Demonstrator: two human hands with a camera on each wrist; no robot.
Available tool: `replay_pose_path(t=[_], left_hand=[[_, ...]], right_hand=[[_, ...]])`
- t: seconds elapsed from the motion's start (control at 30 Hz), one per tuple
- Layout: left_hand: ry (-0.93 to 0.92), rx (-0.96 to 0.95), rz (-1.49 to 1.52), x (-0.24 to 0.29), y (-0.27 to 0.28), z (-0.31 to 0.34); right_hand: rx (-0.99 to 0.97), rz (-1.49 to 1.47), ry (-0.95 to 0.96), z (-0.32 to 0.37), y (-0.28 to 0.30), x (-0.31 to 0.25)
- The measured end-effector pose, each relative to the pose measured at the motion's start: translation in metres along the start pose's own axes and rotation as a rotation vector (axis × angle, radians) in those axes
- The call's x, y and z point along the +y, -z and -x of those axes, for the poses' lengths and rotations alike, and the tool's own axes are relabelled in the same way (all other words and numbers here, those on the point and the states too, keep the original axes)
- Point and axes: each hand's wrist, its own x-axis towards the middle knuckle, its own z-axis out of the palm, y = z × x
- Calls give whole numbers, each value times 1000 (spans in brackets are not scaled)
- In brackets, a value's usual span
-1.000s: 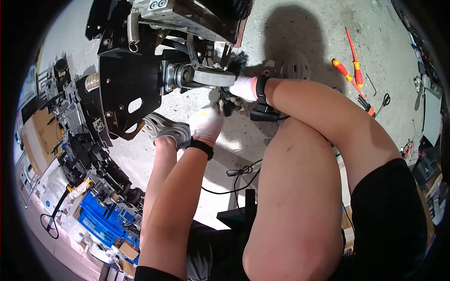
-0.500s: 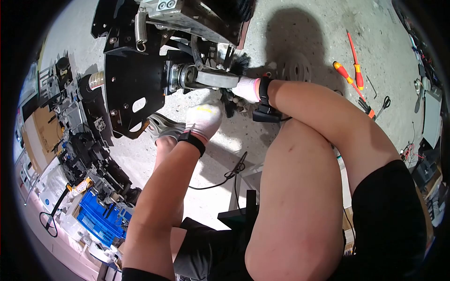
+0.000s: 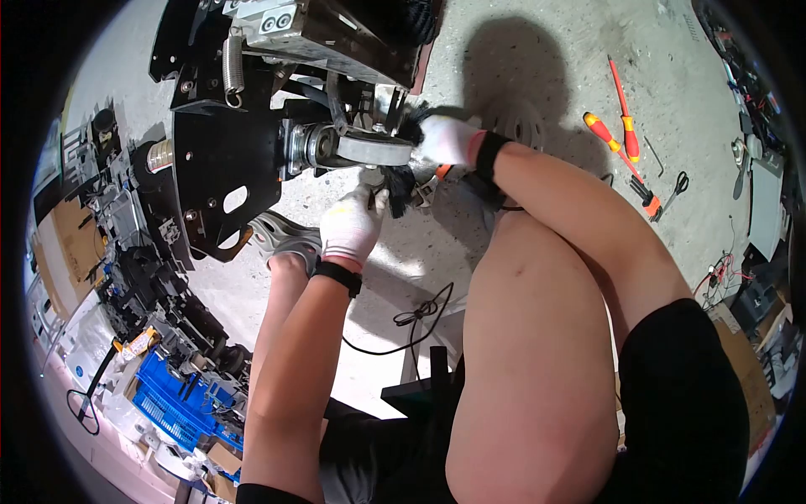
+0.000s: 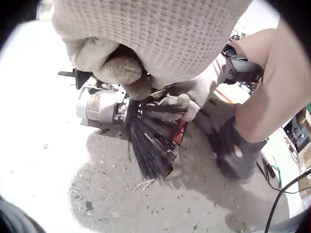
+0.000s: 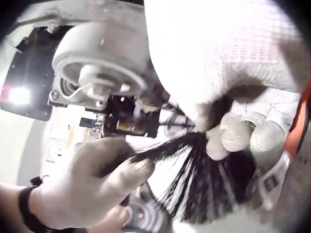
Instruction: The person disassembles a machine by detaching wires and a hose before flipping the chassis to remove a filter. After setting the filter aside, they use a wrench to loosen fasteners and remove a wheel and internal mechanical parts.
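A round brush with long black bristles [image 5: 194, 179] hangs below a grey caster wheel [image 3: 375, 151] on a black metal machine [image 3: 239, 143]. My white-gloved left hand [image 3: 351, 227] pinches a tuft of the bristles between thumb and fingers, as the right wrist view shows. On the brush's other side, my gloved right hand [image 3: 447, 139] has its fingers curled on the bristles close to the hub [image 4: 121, 111]. Bristles fan out downward between both hands. Beside the right hand's fingers is an orange-handled tool [image 5: 299, 124], partly hidden by that hand in the head view.
Two red-and-yellow screwdrivers [image 3: 623, 109], a hex key [image 3: 653, 157] and black-handled scissors [image 3: 676, 191] lie on the floor to the right. A tied black cable [image 3: 411, 317] lies near my legs. Machine parts and a blue crate [image 3: 172, 399] line the left side.
My left hand drew a little away from the brush, then came back to its bristles. My right hand shifted upward and turned, so the orange tool under it shows more.
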Motion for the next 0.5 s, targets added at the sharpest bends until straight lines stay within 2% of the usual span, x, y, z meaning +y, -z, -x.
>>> replay_pose_path(t=[0.03, 0.1, 0.13, 0.17, 0.2, 0.27, 0.3, 0.33, 0.37, 0.4, 0.43, 0.5], left_hand=[[62, -5, 116, 2, -1, 2], [65, 59, 224, -7, -21, 5], [123, 67, 369, -11, -31, 7], [171, 71, 526, -9, -37, 7], [123, 116, 560, -7, -37, 10], [172, 107, 501, 1, -34, 11], [186, 115, 494, -1, -37, 9], [174, 119, 577, -13, -51, 5], [164, 123, 654, -20, -64, 2], [259, 45, 680, -13, -54, 1], [253, 42, 680, -9, -50, 0], [354, 9, 839, -7, -49, 1]], right_hand=[[192, -287, -189, 14, 2, 12], [343, -473, -129, 32, 12, 38], [296, -450, -357, 44, 35, 32], [287, -655, -518, 67, 65, 21], [394, -510, -557, 88, 70, 25], [597, -267, -627, 130, 69, 54], [815, -302, -715, 152, 62, 73], [1010, -656, -696, 178, 64, 79], [859, -69, -896, 210, 67, 107], [888, 111, -1013, 235, 57, 122], [795, 118, -1162, 262, 42, 146], [665, -37, -1253, 304, 13, 189]])
